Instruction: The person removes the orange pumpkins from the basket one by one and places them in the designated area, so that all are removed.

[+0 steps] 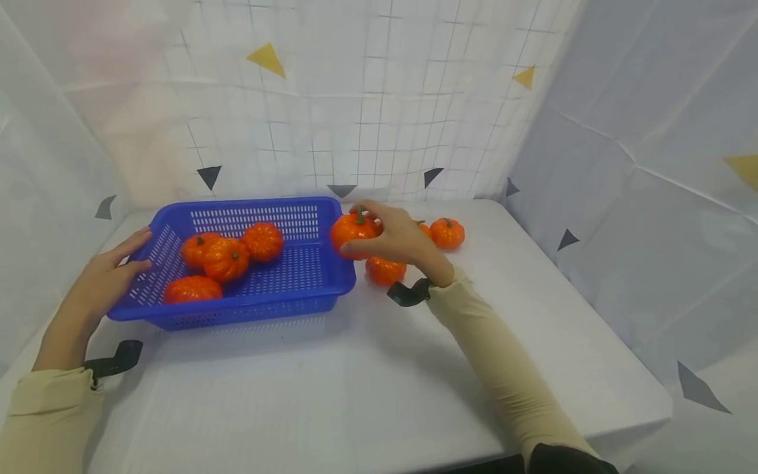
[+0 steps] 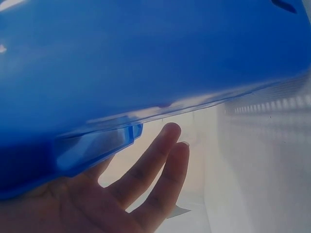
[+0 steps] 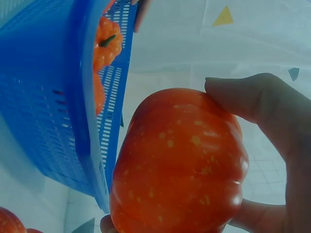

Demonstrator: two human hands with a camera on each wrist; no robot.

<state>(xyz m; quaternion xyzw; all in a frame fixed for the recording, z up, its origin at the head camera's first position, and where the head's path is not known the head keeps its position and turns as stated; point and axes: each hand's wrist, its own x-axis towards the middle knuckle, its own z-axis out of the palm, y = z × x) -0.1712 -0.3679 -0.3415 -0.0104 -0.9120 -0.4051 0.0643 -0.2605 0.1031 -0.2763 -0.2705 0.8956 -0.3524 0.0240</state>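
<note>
A blue plastic basket (image 1: pixel 254 301) with slotted walls holds several small orange pumpkins, among them one ribbed pumpkin (image 1: pixel 227 259) in the left half. My left hand (image 1: pixel 105 273) grips the basket's left rim, with two fingers (image 2: pixel 146 174) reaching below the rim on the outside in the left wrist view. Between thumb and fingers, my right hand (image 1: pixel 395 234) holds a glossy pumpkin (image 3: pixel 177 160) with a green stem upward. This pumpkin is off the table, at the basket's right rim, and overlaps that rim in the head view.
On the white table (image 1: pixel 331 395), one pumpkin (image 1: pixel 385 271) lies below my right hand. Another pumpkin (image 1: pixel 447 234) is farther back on the right, beside one partly hidden by the hand. White sheeting (image 1: pixel 331 118) stands behind the table, with a grey-white wall (image 1: pixel 651 217) at right.
</note>
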